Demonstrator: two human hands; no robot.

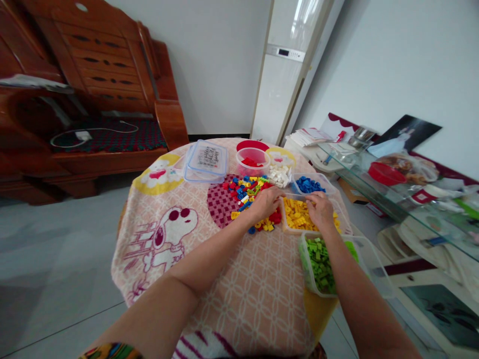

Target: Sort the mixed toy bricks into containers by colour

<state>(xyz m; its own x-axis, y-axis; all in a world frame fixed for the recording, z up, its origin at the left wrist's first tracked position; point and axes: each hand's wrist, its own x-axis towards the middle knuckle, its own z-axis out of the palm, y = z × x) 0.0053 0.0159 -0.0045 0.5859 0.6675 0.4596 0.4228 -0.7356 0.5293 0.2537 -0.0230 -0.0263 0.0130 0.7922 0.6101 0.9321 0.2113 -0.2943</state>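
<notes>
Two hands meet at the yellow-brick tub [283,223]: left hand [266,202] curled on the mixed brick pile [247,192] just left of it, right hand [320,209] bent inside it — I cannot tell whether either grips a piece. Pinching single bricks probably beats scooping.

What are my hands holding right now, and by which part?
It cannot be told. The left hand lies on the mixed bricks, the right hand over the tub of yellow bricks; any grip is hidden.
</notes>
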